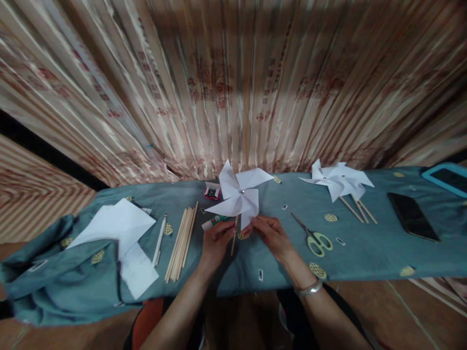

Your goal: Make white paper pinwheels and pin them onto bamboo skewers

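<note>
A white paper pinwheel (233, 197), with a small shiny pin at its centre, is held up over the middle of the table. Its thin wooden stick (232, 247) is pinched between the fingers of my left hand (217, 240). My right hand (272, 236), with a silver bangle on the wrist, closes its fingertips on the pinwheel's lowest blade. Behind my left hand lie a small green-and-white box (208, 224) and a red open box (212, 191) of dark pins. To the left is a row of several wooden sticks (182, 243).
Scissors with green handles (318, 241) lie right of my right hand. Finished pinwheels (337, 180) rest farther right, near a black phone (412, 216) and a blue-framed device (447, 177). Left are a white pen (159, 240) and paper sheets (120, 221). A curtain (233, 97) hangs behind.
</note>
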The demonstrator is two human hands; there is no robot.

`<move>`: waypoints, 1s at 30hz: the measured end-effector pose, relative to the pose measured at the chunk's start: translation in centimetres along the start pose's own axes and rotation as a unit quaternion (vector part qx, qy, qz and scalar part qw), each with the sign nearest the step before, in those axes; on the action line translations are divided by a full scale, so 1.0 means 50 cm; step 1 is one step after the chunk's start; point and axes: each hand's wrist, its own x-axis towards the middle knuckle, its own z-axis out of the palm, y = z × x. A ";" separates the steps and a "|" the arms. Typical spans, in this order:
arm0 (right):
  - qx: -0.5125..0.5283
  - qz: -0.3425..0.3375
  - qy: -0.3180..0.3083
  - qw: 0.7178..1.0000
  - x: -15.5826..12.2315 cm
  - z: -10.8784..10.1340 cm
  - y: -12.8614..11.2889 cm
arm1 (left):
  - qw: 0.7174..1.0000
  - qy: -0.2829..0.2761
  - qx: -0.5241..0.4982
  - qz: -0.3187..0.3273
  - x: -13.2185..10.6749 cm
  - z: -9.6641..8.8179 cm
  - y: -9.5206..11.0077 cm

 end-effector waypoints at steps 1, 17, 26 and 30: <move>0.003 0.002 0.002 1.000 0.000 0.000 0.000 | 1.000 0.001 -0.003 0.000 0.000 0.001 -0.001; -0.008 0.034 -0.081 0.996 -0.003 0.001 0.008 | 1.000 -0.006 0.012 0.000 -0.002 -0.001 0.001; -0.055 0.025 -0.003 0.998 -0.009 -0.055 -0.043 | 1.000 0.004 0.011 -0.012 -0.001 -0.001 -0.002; -0.061 -0.003 0.070 0.996 -0.007 -0.073 -0.052 | 1.000 -0.015 -0.015 -0.005 -0.002 0.000 -0.004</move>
